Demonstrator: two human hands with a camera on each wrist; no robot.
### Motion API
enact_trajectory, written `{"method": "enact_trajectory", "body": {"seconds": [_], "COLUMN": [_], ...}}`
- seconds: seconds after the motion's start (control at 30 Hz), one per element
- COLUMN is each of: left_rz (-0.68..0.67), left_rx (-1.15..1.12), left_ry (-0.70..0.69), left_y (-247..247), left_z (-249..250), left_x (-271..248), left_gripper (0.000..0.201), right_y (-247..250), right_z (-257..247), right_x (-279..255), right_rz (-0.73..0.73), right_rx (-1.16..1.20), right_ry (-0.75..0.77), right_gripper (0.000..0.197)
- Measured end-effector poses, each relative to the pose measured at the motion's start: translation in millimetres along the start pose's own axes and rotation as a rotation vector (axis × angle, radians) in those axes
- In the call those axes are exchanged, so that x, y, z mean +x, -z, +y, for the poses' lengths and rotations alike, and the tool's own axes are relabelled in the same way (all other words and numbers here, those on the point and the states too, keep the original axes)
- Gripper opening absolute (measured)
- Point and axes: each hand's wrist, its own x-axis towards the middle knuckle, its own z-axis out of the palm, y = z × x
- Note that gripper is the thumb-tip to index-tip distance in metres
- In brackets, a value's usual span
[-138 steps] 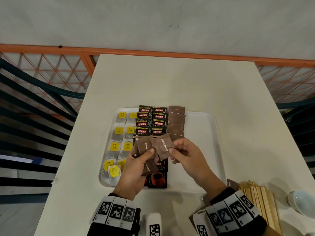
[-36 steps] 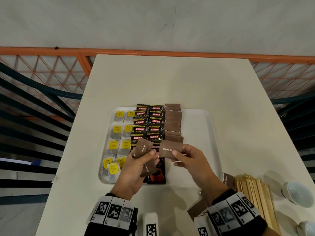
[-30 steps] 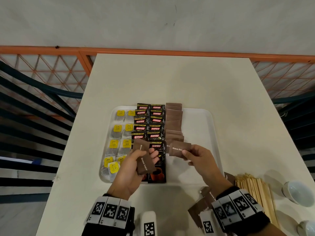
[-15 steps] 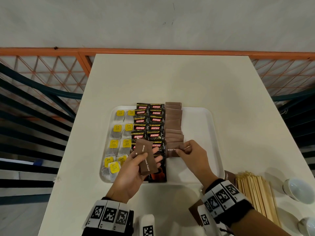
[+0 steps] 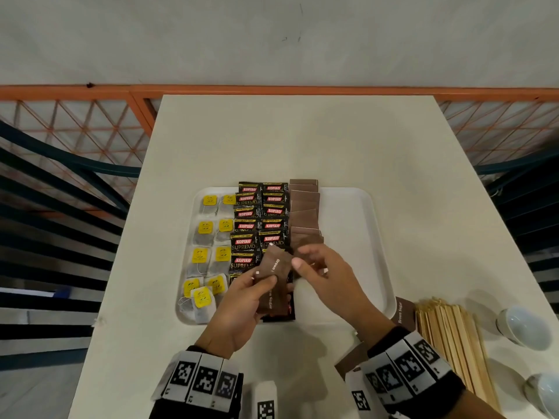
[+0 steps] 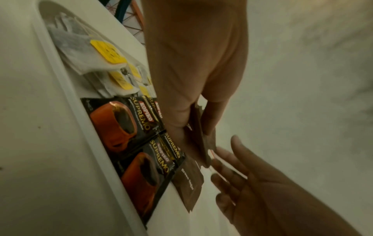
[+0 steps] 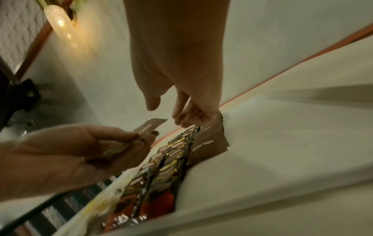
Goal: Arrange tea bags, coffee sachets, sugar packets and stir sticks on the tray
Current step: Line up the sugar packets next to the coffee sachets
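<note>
A white tray [image 5: 375, 237] holds tea bags [image 5: 208, 234] with yellow tags on its left, black coffee sachets [image 5: 257, 219] in the middle and a column of brown sugar packets [image 5: 304, 207] beside them. Over the tray's near end, my left hand [image 5: 266, 282] pinches a small stack of brown sugar packets [image 5: 273, 267] between thumb and fingers. My right hand [image 5: 302, 261] hovers just right of that stack, thumb and fingers apart and empty, as the right wrist view [image 7: 165, 111] confirms. The nearest laid packet [image 6: 187, 183] lies flat beside the coffee sachets.
A bundle of wooden stir sticks [image 5: 447, 337] lies on the table right of the tray, with a loose sugar packet [image 5: 403, 311] beside it and more under my right wrist. Two white cups [image 5: 523, 328] stand at the table's right edge. An orange railing borders the far side.
My right hand laid its sugar packet at the near end of the sugar column, let go, and came back empty to the stack in my left hand.
</note>
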Motion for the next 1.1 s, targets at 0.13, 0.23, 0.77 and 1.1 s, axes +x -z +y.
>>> {"method": "enact_trajectory", "body": {"seconds": [0.13,0.23,0.77,1.1], "left_rz": [-0.057,-0.057,0.033,0.177], "left_rx": [0.115,0.096,-0.069,-0.115], "left_ry": [-0.031,-0.027,-0.13,-0.165], "left_y": [-0.2,3.6,-11.3,-25.6], "left_z": [2.6,3.6,-2.3,-29.2], "left_x": [-4.3,-5.1,-8.9,-14.1], "left_gripper": [0.029,0.034,0.03,0.024], "right_y": [-3.4,1.0,20.3,20.3], "right_z": [-8.3,-12.0,-5.2,19.8], "right_x": [-0.6,-3.1,-29.2,-37.8], "right_rz": [-0.124,-0.095,-0.179,-0.125], "right_rx": [0.078,0.175,0.372,0.347], "right_ry": [0.002,-0.031,-0.066,-0.191], "right_gripper": [0.02,0.011,0.025,0.016]}}
